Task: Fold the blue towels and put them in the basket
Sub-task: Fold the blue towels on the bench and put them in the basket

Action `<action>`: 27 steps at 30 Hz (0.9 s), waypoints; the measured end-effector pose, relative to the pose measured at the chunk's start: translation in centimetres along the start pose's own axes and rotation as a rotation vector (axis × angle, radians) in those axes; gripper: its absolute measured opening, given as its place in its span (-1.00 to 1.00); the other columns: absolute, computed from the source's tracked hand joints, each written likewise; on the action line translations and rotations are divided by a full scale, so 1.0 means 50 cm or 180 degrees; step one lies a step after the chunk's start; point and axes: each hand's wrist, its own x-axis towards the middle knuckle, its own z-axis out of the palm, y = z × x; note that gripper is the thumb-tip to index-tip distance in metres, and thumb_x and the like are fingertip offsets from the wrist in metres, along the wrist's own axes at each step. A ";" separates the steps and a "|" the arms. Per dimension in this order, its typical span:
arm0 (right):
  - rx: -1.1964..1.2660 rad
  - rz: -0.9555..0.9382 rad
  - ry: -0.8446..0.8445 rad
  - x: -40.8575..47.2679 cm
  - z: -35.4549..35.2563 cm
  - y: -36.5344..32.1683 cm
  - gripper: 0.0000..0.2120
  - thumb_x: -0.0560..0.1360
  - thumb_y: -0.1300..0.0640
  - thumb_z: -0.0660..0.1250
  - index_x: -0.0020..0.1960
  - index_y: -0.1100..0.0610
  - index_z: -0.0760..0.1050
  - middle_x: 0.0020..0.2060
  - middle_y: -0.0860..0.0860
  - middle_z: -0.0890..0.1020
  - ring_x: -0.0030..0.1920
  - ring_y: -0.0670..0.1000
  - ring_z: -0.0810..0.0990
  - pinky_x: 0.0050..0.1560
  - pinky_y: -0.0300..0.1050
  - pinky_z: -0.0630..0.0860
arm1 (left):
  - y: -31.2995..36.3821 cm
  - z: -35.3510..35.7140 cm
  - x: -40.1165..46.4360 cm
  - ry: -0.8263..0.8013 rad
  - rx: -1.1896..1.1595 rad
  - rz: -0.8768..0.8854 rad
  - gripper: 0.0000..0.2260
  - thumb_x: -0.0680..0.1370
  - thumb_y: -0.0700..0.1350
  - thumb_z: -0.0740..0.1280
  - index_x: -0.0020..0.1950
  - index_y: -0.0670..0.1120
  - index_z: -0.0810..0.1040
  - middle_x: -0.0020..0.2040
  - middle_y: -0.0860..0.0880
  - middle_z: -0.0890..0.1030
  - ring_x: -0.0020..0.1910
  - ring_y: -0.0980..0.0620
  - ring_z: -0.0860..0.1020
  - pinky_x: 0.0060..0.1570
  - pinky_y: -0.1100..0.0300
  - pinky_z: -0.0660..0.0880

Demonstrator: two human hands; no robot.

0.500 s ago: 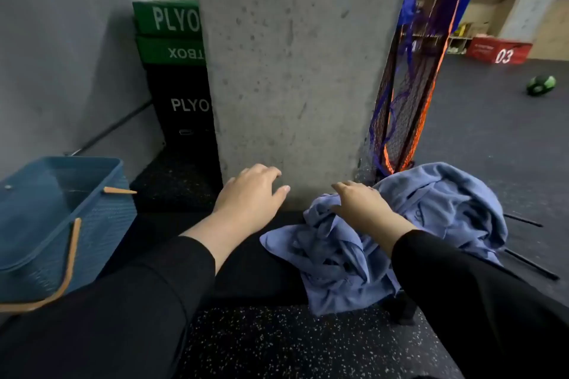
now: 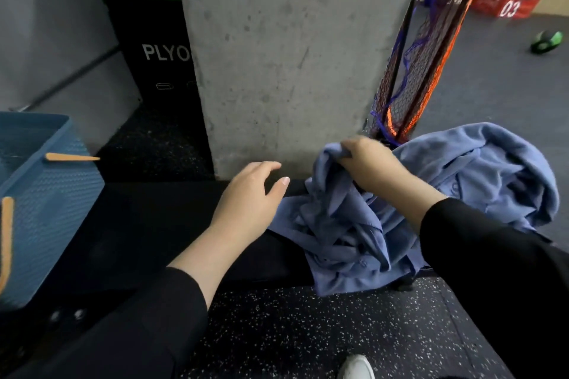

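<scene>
1. Blue woven plastic basket (image 2: 46,194) with tan handles: far left, on the left end of a black padded bench (image 2: 147,224); no towel visible inside.
2. Stacked green and black plyo boxes (image 2: 154,40): behind the bench, against the grey wall.
3. Left hand (image 2: 246,200): over the bench, fingers relaxed and slightly apart, holding nothing, just beside the cloth's left edge.
4. Grey concrete pillar (image 2: 292,55): directly behind the bench.
5. Right hand (image 2: 369,160): fingers curled, gripping a bunched fold of cloth.
6. Crumpled blue towels (image 2: 477,175): unfolded heap on the bench's right end, one edge hanging over the front.
7. Orange-and-blue netting (image 2: 428,55): leaning by the pillar.
</scene>
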 end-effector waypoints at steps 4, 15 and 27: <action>0.0824 -0.0062 0.0727 -0.012 -0.099 -0.059 -0.74 0.60 0.09 0.25 -0.25 0.05 0.31 -0.37 -0.06 0.43 -0.35 -0.02 0.39 -0.32 -0.11 0.25 | -0.012 -0.002 -0.017 0.0174 -0.0696 -0.0151 -0.57 0.65 0.12 0.23 0.53 0.13 0.36 0.41 0.14 0.47 0.38 0.17 0.42 0.26 0.23 0.36; 0.2470 0.0316 0.0879 -0.045 -0.095 -0.281 -0.66 0.56 0.05 0.32 -0.25 0.26 0.38 -0.43 0.04 0.42 -0.41 -0.06 0.31 -0.42 -0.13 0.26 | -0.005 -0.058 -0.050 -0.0173 -0.2696 -0.0027 -0.38 0.55 0.33 0.25 0.55 0.08 0.34 0.41 0.20 0.51 0.42 0.25 0.42 0.44 0.13 0.36; 0.4138 0.1330 0.0057 -0.056 0.077 -0.360 -0.77 0.55 -0.04 0.40 -0.01 0.14 0.60 -0.15 0.19 0.69 -0.24 0.08 0.64 -0.23 0.00 0.56 | -0.164 -0.121 -0.094 0.0766 -0.0561 -0.0390 -0.69 0.64 -0.02 0.31 -0.23 -0.16 0.43 -0.38 -0.02 0.47 -0.39 0.12 0.38 -0.32 0.08 0.39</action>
